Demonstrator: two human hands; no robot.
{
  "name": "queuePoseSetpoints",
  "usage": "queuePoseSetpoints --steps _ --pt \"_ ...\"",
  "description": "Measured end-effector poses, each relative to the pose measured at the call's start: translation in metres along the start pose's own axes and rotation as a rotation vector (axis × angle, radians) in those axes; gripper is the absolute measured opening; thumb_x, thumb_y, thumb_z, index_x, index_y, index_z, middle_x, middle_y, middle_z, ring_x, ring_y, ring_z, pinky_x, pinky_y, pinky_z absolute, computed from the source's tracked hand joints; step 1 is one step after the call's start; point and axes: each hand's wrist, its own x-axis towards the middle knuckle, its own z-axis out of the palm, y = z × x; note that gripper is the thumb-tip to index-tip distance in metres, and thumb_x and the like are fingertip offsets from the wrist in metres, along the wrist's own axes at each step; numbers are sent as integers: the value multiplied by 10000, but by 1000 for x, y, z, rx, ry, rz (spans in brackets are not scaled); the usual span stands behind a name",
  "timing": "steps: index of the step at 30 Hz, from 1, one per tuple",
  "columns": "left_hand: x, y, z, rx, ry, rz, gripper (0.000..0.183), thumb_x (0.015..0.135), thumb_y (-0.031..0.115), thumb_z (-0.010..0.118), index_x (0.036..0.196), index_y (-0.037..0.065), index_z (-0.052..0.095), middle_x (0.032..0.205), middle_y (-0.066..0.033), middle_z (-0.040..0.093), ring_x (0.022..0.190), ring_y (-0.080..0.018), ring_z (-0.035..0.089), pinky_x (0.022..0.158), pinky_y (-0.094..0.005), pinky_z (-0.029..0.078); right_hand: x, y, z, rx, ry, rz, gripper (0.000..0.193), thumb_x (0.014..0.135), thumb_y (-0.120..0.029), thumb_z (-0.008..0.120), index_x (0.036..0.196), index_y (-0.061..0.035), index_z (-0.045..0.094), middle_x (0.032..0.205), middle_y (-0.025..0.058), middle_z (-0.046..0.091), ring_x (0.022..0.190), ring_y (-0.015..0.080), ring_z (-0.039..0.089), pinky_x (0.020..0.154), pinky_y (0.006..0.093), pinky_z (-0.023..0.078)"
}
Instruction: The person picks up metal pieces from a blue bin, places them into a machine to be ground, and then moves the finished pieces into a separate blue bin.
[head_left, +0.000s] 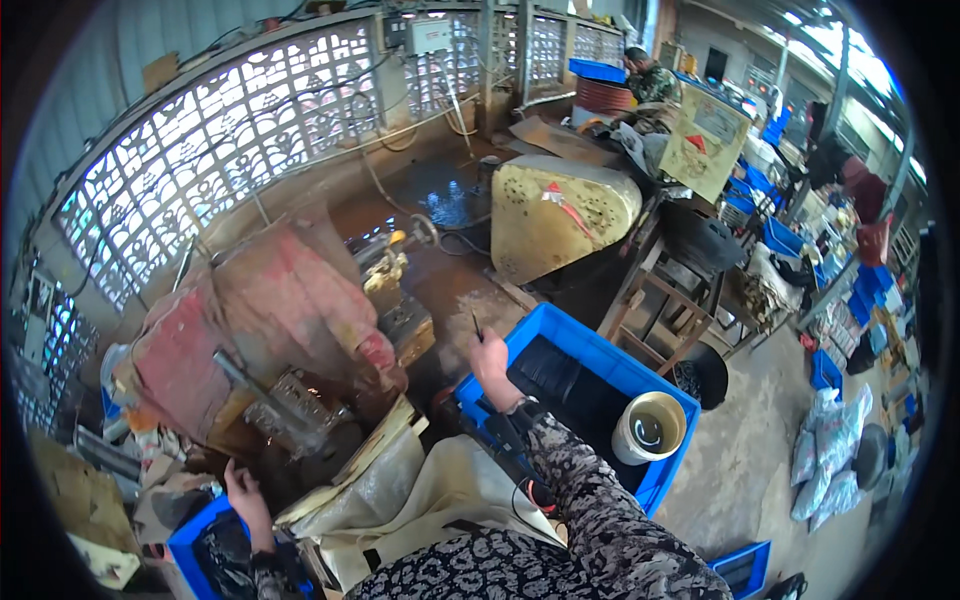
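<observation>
My right hand (491, 368) is raised above the left edge of a large blue bin (668, 395), fingers closed on a thin dark strip (477, 322) that points upward. Its exact kind is too small to make out. A stack of thin black pieces (545, 368) lies inside that bin. Lower left, my left hand (245, 497) hovers by a smaller blue bin (190, 545) with dark contents, its fingers partly bent and apart, holding nothing visible. Between my hands stands a wet machine (300, 415) with a metal bar, partly under a stained red cloth (270, 310).
A white bucket (650, 428) stands in the large bin's right end. Pale sheeting (440, 490) covers the area before my lap. Beyond are a dirty yellowish machine cover (560, 215), a wooden stool (660, 315), plastic sacks (830, 455) and a seated person (652, 80).
</observation>
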Motion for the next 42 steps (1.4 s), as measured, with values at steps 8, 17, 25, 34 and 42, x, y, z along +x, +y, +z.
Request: queuePoseSetpoints --steps 8,17,25,34,42 --pt "-13 20 5 302 -60 10 330 910 130 549 1234 70 569 1082 -192 647 986 -337 637 843 -381 506 -79 -157 69 16 -236 -493 280 873 -296 623 888 -19 654 738 207 631 683 366 631 618 428 491" --pt "-23 29 11 401 21 86 211 824 117 569 1032 120 608 891 -159 660 806 -354 640 668 -463 515 -169 -275 152 -58 -475 -858 451 895 -446 556 1090 -41 598 873 225 667 851 386 650 745 481 500" --pt "-23 30 8 353 46 80 109 751 78 566 856 65 593 801 -151 655 783 -338 654 666 -442 522 -148 -331 223 -370 -412 -1033 564 900 -508 522 1159 -7 547 968 264 655 923 432 626 791 510 493" --pt "-27 36 6 348 -11 66 119 736 61 578 849 40 546 824 -144 628 812 -333 638 674 -425 515 -128 -334 253 -593 -392 -1130 498 932 -494 452 1129 -54 577 983 256 653 936 433 625 785 524 489" --pt "-29 38 8 191 32 113 155 769 84 598 923 64 606 852 -127 641 820 -321 640 683 -405 515 -115 -332 258 -646 -395 -1111 512 940 -485 440 1190 -56 563 1028 259 643 968 440 611 812 514 479"
